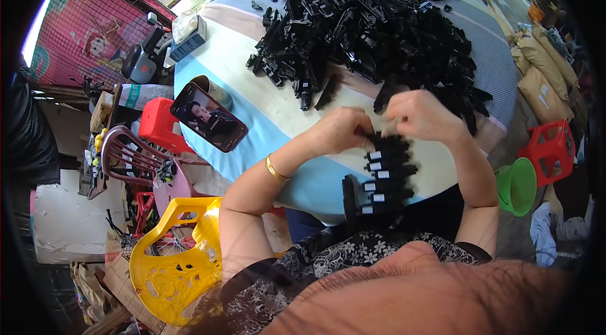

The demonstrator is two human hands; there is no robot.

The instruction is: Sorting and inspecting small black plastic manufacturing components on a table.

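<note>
In front of me lies a row of small black plastic parts [383,175], laid side by side with white labels on several of them. My left hand [341,130], a gold bangle on its wrist, is closed in a pinch at the far end of this row, its fingertips on a black plastic part. Just to the right, my right hand [424,115] is also pinched, slightly blurred; what its fingertips hold is too small to make out. Beyond both hands spreads a large heap of similar black parts [366,26]. A single black part [349,198] stands apart at the row's near left.
A phone [209,117] leans on a round container [216,90] at the table's left, near a tissue box [188,38]. Around the striped tablecloth [265,92] stand a yellow chair [180,259], red stools [548,153], a green bucket [516,187] and stacked sacks [544,98].
</note>
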